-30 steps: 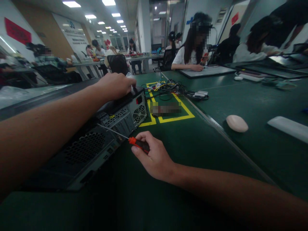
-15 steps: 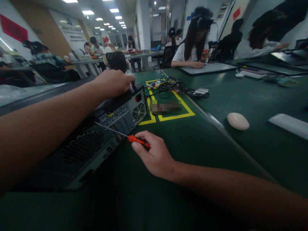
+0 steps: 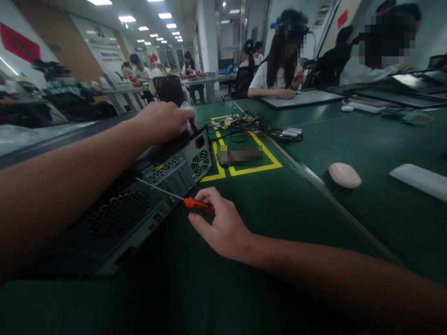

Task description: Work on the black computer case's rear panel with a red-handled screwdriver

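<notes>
A black desktop computer case (image 3: 120, 211) lies on the green table at left, its grey back panel with the fan grille and ports towards me. My left hand (image 3: 165, 122) reaches over it, fingers curled down onto the top near the far edge; the fingertips are partly hidden. In my right hand (image 3: 223, 223) is a screwdriver (image 3: 189, 202) with an orange and black handle. Its thin shaft points left to the back panel, the tip near the slot covers. The thumb stands a little off the handle, and the other fingers curl behind it.
Behind the case lies a tangle of cables (image 3: 251, 123) by yellow tape lines (image 3: 256, 171). A blurred-out dark object (image 3: 240, 156) lies inside the tape. To the right are a pale computer mouse (image 3: 345, 175) and a white bar (image 3: 419, 181). Several people sit farther off.
The right hand's grip has loosened, with the thumb moving off the screwdriver handle. The screwdriver stays almost in place, and the left hand has barely moved.
</notes>
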A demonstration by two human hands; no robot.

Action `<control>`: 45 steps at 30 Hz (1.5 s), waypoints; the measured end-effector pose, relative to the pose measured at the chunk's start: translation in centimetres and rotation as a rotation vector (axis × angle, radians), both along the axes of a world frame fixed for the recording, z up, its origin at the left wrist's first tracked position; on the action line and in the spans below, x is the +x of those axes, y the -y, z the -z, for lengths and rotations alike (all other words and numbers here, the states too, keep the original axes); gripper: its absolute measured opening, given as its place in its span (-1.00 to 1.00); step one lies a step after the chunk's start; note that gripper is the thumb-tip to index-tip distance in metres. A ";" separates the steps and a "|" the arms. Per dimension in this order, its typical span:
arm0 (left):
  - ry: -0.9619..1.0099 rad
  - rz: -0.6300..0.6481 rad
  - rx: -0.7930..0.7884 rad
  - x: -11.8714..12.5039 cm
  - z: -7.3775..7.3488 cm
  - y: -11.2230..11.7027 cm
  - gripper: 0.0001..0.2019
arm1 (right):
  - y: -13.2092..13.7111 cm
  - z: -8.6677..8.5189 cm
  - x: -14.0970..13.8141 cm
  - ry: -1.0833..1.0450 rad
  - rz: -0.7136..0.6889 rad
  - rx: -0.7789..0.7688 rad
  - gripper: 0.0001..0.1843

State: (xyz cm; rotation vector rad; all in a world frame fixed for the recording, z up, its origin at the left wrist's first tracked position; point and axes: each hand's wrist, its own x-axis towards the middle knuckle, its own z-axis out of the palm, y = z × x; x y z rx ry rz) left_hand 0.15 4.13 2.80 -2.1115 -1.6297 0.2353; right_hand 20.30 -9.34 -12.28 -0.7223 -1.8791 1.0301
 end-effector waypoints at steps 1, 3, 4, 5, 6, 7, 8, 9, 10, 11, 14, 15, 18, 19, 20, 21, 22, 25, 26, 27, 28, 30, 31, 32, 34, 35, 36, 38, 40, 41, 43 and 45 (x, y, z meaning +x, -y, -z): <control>0.000 0.001 -0.004 0.0 0.0 0.0 -0.54 | 0.0 0.0 0.0 -0.003 0.001 0.005 -0.81; 0.006 -0.005 -0.019 0.0 0.0 -0.1 -0.53 | 0.0 0.0 0.0 -0.002 -0.002 0.004 -0.86; 0.008 -0.010 -0.026 0.0 -0.1 -0.2 -0.52 | 0.0 0.0 -0.1 0.000 -0.002 0.000 -0.87; 0.009 -0.013 -0.029 0.0 -0.1 -0.3 -0.52 | -0.1 0.0 -0.1 0.003 -0.002 -0.004 -0.88; 0.009 -0.015 -0.030 -0.1 -0.1 -0.3 -0.52 | -0.1 0.0 0.0 0.003 -0.003 -0.008 -0.88; 0.009 -0.018 -0.030 -0.1 -0.1 -0.4 -0.52 | -0.1 0.0 0.0 0.003 -0.004 -0.011 -0.88; 0.010 -0.021 -0.032 -0.1 -0.1 -0.4 -0.52 | -0.2 0.0 0.0 0.004 -0.006 -0.015 -0.88; 0.013 -0.023 -0.035 -0.1 -0.1 -0.4 -0.52 | -0.2 0.0 0.0 0.000 -0.006 -0.017 -0.88; 0.019 -0.024 -0.036 -0.1 -0.1 -0.3 -0.52 | -0.3 0.1 0.0 -0.004 -0.005 -0.019 -0.88; 0.028 -0.024 -0.036 -0.1 -0.1 -0.3 -0.52 | -0.3 0.1 0.0 -0.007 -0.004 -0.020 -0.88; 0.054 -0.028 -0.033 0.1 -0.1 0.0 -0.53 | -0.3 0.1 -0.1 -0.013 0.004 -0.015 -0.87; 0.059 -0.033 -0.035 0.2 -0.1 0.1 -0.53 | -0.2 0.1 -0.1 -0.012 0.008 -0.012 -0.87; 0.047 -0.042 -0.047 0.3 -0.3 0.2 -0.52 | -0.1 0.1 -0.1 -0.010 0.022 -0.004 -0.88; 0.037 -0.040 -0.048 0.3 -0.3 0.2 -0.52 | 0.0 0.0 -0.1 -0.011 0.026 -0.002 -0.88; 0.026 -0.037 -0.045 0.2 -0.3 0.2 -0.52 | 0.0 0.0 -0.1 -0.013 0.028 -0.001 -0.89; 0.016 -0.035 -0.041 0.2 -0.3 0.1 -0.52 | 0.0 -0.1 -0.1 -0.015 0.027 -0.001 -0.89; 0.009 -0.035 -0.036 0.2 -0.2 0.1 -0.52 | 0.0 -0.1 0.0 -0.019 0.026 -0.001 -0.89; 0.019 -0.029 -0.023 0.1 -0.2 0.0 -0.52 | 0.0 -0.1 -0.1 -0.031 0.028 0.007 -0.89; 0.028 -0.026 -0.024 0.1 -0.2 0.0 -0.52 | 0.0 -0.1 -0.1 -0.032 0.031 0.010 -0.88; 0.037 -0.024 -0.027 0.1 -0.2 0.0 -0.52 | 0.0 -0.1 -0.1 -0.032 0.032 0.014 -0.88; 0.045 -0.025 -0.032 0.1 -0.1 0.0 -0.52 | 0.0 -0.1 -0.1 -0.029 0.033 0.016 -0.88; 0.051 -0.028 -0.037 0.1 -0.1 0.1 -0.51 | 0.0 -0.1 -0.1 -0.018 0.033 0.022 -0.87; 0.051 -0.029 -0.036 0.1 -0.2 0.1 -0.52 | -0.1 -0.1 0.0 -0.013 0.035 0.029 -0.86; 0.048 -0.029 -0.031 0.1 -0.2 0.1 -0.52 | -0.1 -0.1 0.0 -0.008 0.039 0.040 -0.86; 0.036 -0.025 -0.025 0.1 -0.2 0.1 -0.53 | -0.1 -0.2 0.0 -0.001 0.045 0.071 -0.86; 0.027 -0.023 -0.029 0.1 -0.3 0.1 -0.53 | -0.2 -0.2 0.0 0.001 0.044 0.084 -0.85; 0.020 -0.021 -0.033 0.1 -0.3 0.1 -0.53 | -0.2 -0.3 0.0 0.002 0.043 0.091 -0.84; 0.009 -0.014 -0.038 0.1 -0.3 0.1 -0.53 | -0.2 -0.3 0.0 0.002 0.035 0.092 -0.81; 0.003 -0.014 -0.032 0.0 -0.3 0.1 -0.53 | -0.2 -0.3 0.0 -0.003 0.018 0.075 -0.81; -0.001 -0.017 -0.026 0.0 -0.3 0.0 -0.53 | -0.2 -0.3 0.0 -0.004 0.010 0.061 -0.82; -0.010 -0.022 -0.017 0.0 -0.2 0.0 -0.53 | -0.1 -0.2 0.0 0.001 -0.001 0.031 -0.81; -0.015 -0.019 -0.019 0.0 -0.2 -0.1 -0.52 | -0.1 -0.2 0.0 0.008 0.000 0.006 -0.78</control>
